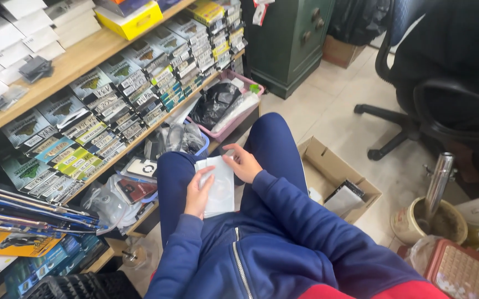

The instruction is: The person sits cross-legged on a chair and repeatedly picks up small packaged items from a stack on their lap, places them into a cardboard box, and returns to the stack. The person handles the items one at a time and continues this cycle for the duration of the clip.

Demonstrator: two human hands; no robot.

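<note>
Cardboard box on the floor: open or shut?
Open. The box has its flaps spread outward, and flat packets show inside it.

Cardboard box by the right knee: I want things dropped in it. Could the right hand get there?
Probably yes. The right hand only pinches the white packet, and the cardboard box sits open beside the leg with nothing between.

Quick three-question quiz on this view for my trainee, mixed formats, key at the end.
1. True or false: both hands hold the flat white plastic packet over the lap.
2. Which hand grips the packet's far top edge: left hand or right hand?
3. Multiple choice: the open brown cardboard box sits on A) the shelf B) the floor C) the chair.

Key: 1 true; 2 right hand; 3 B.
</note>
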